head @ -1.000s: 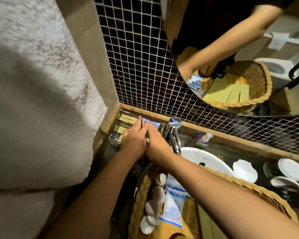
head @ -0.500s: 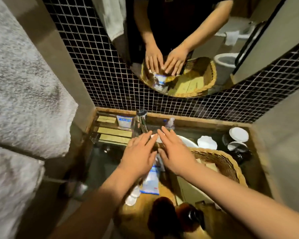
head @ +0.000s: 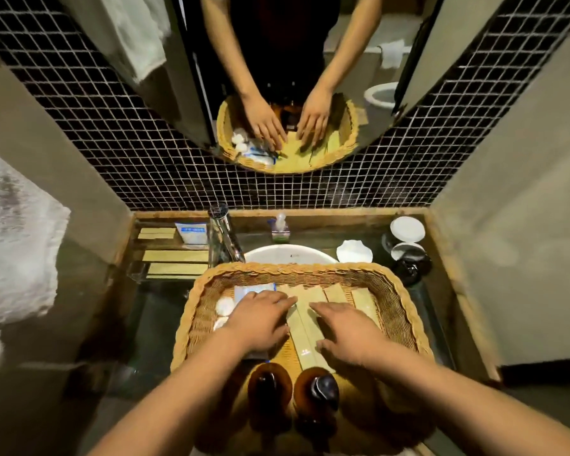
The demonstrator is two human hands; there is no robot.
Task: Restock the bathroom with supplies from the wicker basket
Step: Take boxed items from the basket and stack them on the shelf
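A wicker basket (head: 405, 311) sits over the white sink (head: 287, 254). Inside lie several long tan packets (head: 313, 327), a blue-and-white sachet (head: 254, 288), round white items (head: 225, 305) at its left, and two brown pump bottles (head: 293, 390) at its near end. My left hand (head: 260, 319) hovers flat over the sachet and packets, fingers spread. To its right, my right hand (head: 346, 334) rests palm down on the tan packets, fingers apart. Neither hand grips anything. A tray (head: 135, 269) at the counter's back left holds tan packets (head: 175, 256) and a blue-and-white sachet (head: 191, 232).
A chrome tap (head: 224, 235) rises between tray and sink. A small soap bottle (head: 280, 228), a white shell dish (head: 354, 251) and capped dark cups (head: 407, 245) line the back right. White towels (head: 17, 241) hang at left. A mirror (head: 287, 77) reflects the hands and basket.
Both hands have pulled back from the tray at the back left and come down into the basket. The view has swung right and centred on the basket.
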